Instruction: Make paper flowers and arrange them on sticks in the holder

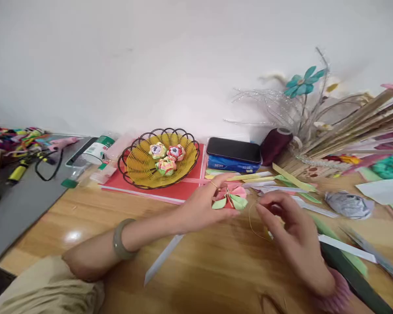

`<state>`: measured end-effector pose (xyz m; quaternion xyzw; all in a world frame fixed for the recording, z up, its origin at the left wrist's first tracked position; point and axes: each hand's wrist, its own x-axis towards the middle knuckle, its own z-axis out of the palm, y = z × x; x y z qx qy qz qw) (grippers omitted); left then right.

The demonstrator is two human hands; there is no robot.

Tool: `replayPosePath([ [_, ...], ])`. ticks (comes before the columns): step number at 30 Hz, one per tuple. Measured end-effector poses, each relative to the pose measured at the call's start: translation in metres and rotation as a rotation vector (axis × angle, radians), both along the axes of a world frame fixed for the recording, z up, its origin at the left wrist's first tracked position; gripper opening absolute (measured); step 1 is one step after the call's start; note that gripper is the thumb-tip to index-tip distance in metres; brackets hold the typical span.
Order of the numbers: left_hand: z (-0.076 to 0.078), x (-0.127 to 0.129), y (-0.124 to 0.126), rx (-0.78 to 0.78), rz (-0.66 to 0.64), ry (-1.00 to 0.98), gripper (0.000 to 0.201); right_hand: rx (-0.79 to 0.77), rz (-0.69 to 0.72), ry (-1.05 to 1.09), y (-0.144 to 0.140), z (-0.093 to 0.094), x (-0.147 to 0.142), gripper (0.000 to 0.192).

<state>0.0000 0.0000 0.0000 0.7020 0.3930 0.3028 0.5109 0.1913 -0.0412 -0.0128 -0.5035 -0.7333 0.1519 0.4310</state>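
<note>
My left hand (205, 205) holds a pink and green folded paper flower (231, 197) just above the wooden table (124, 235). A green bangle sits on that wrist. My right hand (290, 231) is close to the flower's right side, fingers pinched on a thin gold thread (253, 222) that loops down from the flower. Paper strips lie under and around both hands.
A yellow wire basket (137, 172) with three paper flowers sits on red card behind my left hand. A black phone (234, 149) rests on a blue pack, beside a dark red thread spool (275, 144). Dried stalks, paper flowers and scraps crowd the right; cables and a bottle lie far left.
</note>
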Motion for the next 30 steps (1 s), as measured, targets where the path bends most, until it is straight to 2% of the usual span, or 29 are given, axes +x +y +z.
replayPosePath([
  [4, -0.001, 0.003, -0.001, 0.057, -0.021, -0.011, 0.053, 0.195, 0.141, -0.191, 0.002, 0.005, -0.006, 0.032],
  [7, 0.002, 0.002, -0.002, 0.169, -0.044, 0.018, 0.048, 0.187, 0.164, -0.193, 0.005, 0.004, -0.008, 0.033],
  [11, 0.006, -0.001, -0.001, 0.243, -0.03, 0.029, 0.049, 0.208, 0.143, -0.162, 0.007, 0.002, -0.005, 0.032],
  [14, 0.004, -0.002, 0.0, 0.343, -0.005, 0.033, 0.045, 0.241, 0.143, -0.173, 0.008, 0.001, -0.004, 0.032],
  [17, -0.003, -0.002, 0.002, 0.562, -0.005, 0.005, 0.037, 0.269, 0.086, -0.166, 0.007, -0.001, -0.005, 0.037],
  [19, -0.01, -0.002, 0.003, 0.766, 0.021, -0.009, 0.031, 0.206, 0.077, -0.088, 0.006, -0.001, -0.007, 0.044],
  [22, -0.016, -0.003, 0.004, 0.952, 0.047, -0.001, 0.028, 0.062, 0.182, 0.005, 0.005, -0.001, -0.008, 0.051],
  [25, -0.014, -0.005, 0.004, 0.915, -0.027, 0.026, 0.031, 0.041, 0.244, -0.052, 0.005, -0.001, -0.005, 0.047],
  [27, -0.008, -0.008, 0.005, 0.831, -0.076, -0.008, 0.032, -0.009, 0.222, -0.062, 0.005, -0.001, -0.003, 0.043],
  [30, 0.0, -0.01, 0.006, 0.731, -0.053, -0.081, 0.024, -0.151, 0.172, -0.041, 0.005, 0.0, -0.001, 0.041],
])
